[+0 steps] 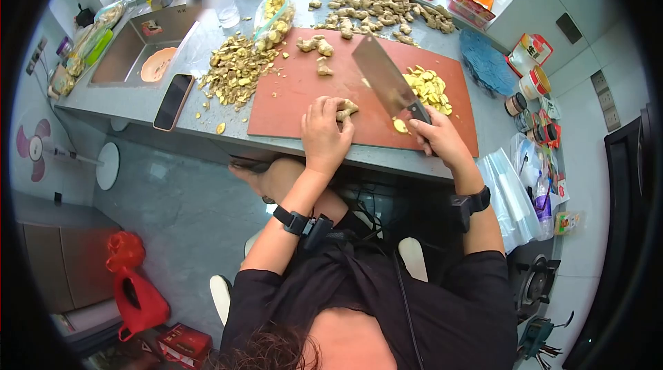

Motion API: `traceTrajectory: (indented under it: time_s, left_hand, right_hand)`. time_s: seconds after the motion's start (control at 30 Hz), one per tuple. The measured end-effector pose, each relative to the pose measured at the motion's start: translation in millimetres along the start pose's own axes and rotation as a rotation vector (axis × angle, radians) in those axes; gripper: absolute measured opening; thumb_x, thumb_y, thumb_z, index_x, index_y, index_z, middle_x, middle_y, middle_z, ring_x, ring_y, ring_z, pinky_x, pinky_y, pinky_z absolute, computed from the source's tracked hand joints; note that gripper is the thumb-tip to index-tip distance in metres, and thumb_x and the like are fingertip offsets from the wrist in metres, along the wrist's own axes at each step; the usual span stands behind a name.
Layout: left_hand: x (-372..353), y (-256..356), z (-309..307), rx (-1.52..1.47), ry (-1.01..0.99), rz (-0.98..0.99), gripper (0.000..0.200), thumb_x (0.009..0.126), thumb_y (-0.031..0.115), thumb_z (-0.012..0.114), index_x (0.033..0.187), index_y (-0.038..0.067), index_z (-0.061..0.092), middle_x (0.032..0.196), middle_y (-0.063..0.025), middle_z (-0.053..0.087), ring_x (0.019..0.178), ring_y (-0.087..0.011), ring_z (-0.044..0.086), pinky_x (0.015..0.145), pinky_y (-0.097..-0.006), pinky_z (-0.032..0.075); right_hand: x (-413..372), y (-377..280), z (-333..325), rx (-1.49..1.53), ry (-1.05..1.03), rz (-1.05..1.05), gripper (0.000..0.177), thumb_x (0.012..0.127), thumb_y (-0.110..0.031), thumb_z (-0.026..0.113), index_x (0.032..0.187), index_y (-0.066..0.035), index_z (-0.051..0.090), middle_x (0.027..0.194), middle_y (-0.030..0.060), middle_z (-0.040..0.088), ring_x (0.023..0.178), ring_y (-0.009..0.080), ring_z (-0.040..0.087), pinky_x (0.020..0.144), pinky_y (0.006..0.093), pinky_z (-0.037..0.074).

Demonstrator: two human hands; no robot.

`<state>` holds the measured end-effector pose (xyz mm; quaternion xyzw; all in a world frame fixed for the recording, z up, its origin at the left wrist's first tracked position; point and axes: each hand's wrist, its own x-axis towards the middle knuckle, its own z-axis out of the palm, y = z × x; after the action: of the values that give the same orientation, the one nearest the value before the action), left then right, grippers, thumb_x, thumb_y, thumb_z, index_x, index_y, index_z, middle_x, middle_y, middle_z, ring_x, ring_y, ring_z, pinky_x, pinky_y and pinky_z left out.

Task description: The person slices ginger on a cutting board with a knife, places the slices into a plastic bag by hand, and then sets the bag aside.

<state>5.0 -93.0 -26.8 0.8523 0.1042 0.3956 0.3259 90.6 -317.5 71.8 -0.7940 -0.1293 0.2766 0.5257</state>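
Note:
My left hand (324, 129) is closed round a piece of ginger (347, 109) on the red-brown cutting board (276, 118). In my right hand (439, 134) is the handle of a wide cleaver (384, 73), its blade tilted up and to the left above the board. Just left of the handle lies one yellow ginger slice (400, 125). Beyond my right hand sits a pile of ginger slices (429, 87). Unsliced ginger pieces (316, 45) lie near the board's far left part.
Peelings (235, 73) are heaped left of the board, near a phone (174, 102) and a sink (124, 59). Whole ginger (380, 7) lies behind the board, beside a bag of slices (273, 19). Jars (515, 103) and plastic bags (507, 197) are on the right.

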Motion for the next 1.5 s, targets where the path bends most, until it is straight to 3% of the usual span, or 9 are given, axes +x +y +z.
traceTrajectory:
  time_s: [0.23, 0.4, 0.53, 0.7, 0.83, 0.9, 1.13, 1.3, 1.5]
  left_hand:
    - [7.9, 7.0, 3.2, 0.021, -0.067, 0.007, 0.032, 0.081, 0.013, 0.074, 0.111, 0.013, 0.064, 0.113, -0.0051, 0.063, 0.105, -0.0284, 0.061, 0.087, -0.0424, 0.045]
    - [12.2, 8.9, 5.6, 0.006, -0.095, 0.024, 0.030, 0.082, 0.014, 0.075, 0.110, 0.012, 0.064, 0.110, -0.0055, 0.064, 0.103, -0.0287, 0.061, 0.086, -0.0422, 0.046]
    - [14.4, 11.8, 7.9, -0.029, -0.113, 0.023, 0.031, 0.082, 0.011, 0.075, 0.111, 0.009, 0.065, 0.108, -0.0064, 0.064, 0.102, -0.0298, 0.062, 0.087, -0.0432, 0.048]
    - [16.8, 22.4, 16.5, -0.243, -0.305, -0.035, 0.035, 0.082, 0.011, 0.076, 0.115, 0.006, 0.065, 0.116, -0.0105, 0.067, 0.111, -0.0319, 0.064, 0.095, -0.0445, 0.051]
    - [20.8, 28.6, 18.4, -0.183, -0.315, 0.048, 0.035, 0.083, 0.013, 0.077, 0.116, 0.007, 0.066, 0.122, -0.0106, 0.068, 0.114, -0.0321, 0.064, 0.096, -0.0441, 0.051]
    - [28.4, 29.2, 11.0, -0.036, -0.236, 0.094, 0.037, 0.083, 0.014, 0.077, 0.118, 0.008, 0.067, 0.123, -0.0104, 0.068, 0.115, -0.0333, 0.063, 0.097, -0.0440, 0.051]
    - [93.1, -17.5, -17.4, -0.031, -0.071, -0.027, 0.036, 0.088, 0.020, 0.076, 0.120, 0.008, 0.065, 0.124, -0.0118, 0.064, 0.114, -0.0322, 0.061, 0.099, -0.0458, 0.049]
    - [149.3, -51.5, -46.3, 0.342, 0.172, -0.065, 0.044, 0.090, 0.028, 0.075, 0.126, 0.009, 0.062, 0.126, -0.0162, 0.060, 0.118, -0.0360, 0.058, 0.099, -0.0480, 0.048]
    - [205.4, -99.4, -50.5, 0.398, 0.020, -0.359, 0.055, 0.093, 0.044, 0.070, 0.133, 0.008, 0.060, 0.129, -0.0214, 0.065, 0.123, -0.0382, 0.061, 0.101, -0.0503, 0.050]
  right_hand:
    - [-29.3, 12.8, -22.2, 0.154, 0.098, -0.051, 0.027, 0.101, -0.019, 0.063, 0.122, -0.002, 0.059, 0.071, -0.0014, 0.053, 0.047, 0.0063, 0.044, 0.044, 0.0229, 0.035]
    - [-52.4, 22.0, -25.8, 0.189, -0.079, -0.026, 0.025, 0.101, -0.018, 0.065, 0.119, -0.002, 0.060, 0.071, -0.0012, 0.054, 0.047, 0.0065, 0.045, 0.044, 0.0227, 0.034]
    - [-52.1, 31.4, -34.4, 0.128, -0.057, 0.000, 0.022, 0.101, -0.018, 0.065, 0.117, -0.003, 0.061, 0.069, -0.0018, 0.054, 0.047, 0.0062, 0.045, 0.044, 0.0230, 0.034]
    - [-39.1, 41.5, -46.8, 0.226, 0.132, -0.084, 0.022, 0.102, -0.020, 0.065, 0.117, -0.004, 0.062, 0.070, -0.0013, 0.057, 0.048, 0.0064, 0.047, 0.044, 0.0219, 0.036]
    - [-42.7, 43.3, -57.0, 0.383, 0.211, -0.181, 0.025, 0.103, -0.020, 0.064, 0.121, -0.003, 0.061, 0.071, -0.0004, 0.059, 0.049, 0.0066, 0.049, 0.045, 0.0216, 0.039]
    - [-45.8, 50.3, -67.6, 0.415, 0.258, -0.195, 0.026, 0.103, -0.021, 0.064, 0.121, -0.002, 0.061, 0.071, -0.0003, 0.059, 0.049, 0.0067, 0.049, 0.045, 0.0215, 0.039]
    - [-29.6, 89.5, -102.2, 0.441, 0.404, -0.202, 0.024, 0.104, -0.022, 0.063, 0.119, -0.003, 0.061, 0.070, 0.0011, 0.060, 0.049, 0.0082, 0.052, 0.046, 0.0223, 0.040]
    - [-18.0, 113.6, -109.9, 0.404, 0.479, -0.151, 0.024, 0.104, -0.021, 0.062, 0.119, -0.001, 0.062, 0.071, 0.0021, 0.062, 0.051, 0.0078, 0.053, 0.046, 0.0232, 0.043]
    - [-17.5, 110.9, -108.2, 0.402, 0.484, -0.116, 0.024, 0.103, -0.019, 0.062, 0.120, -0.002, 0.060, 0.072, 0.0018, 0.062, 0.053, 0.0069, 0.055, 0.046, 0.0231, 0.043]
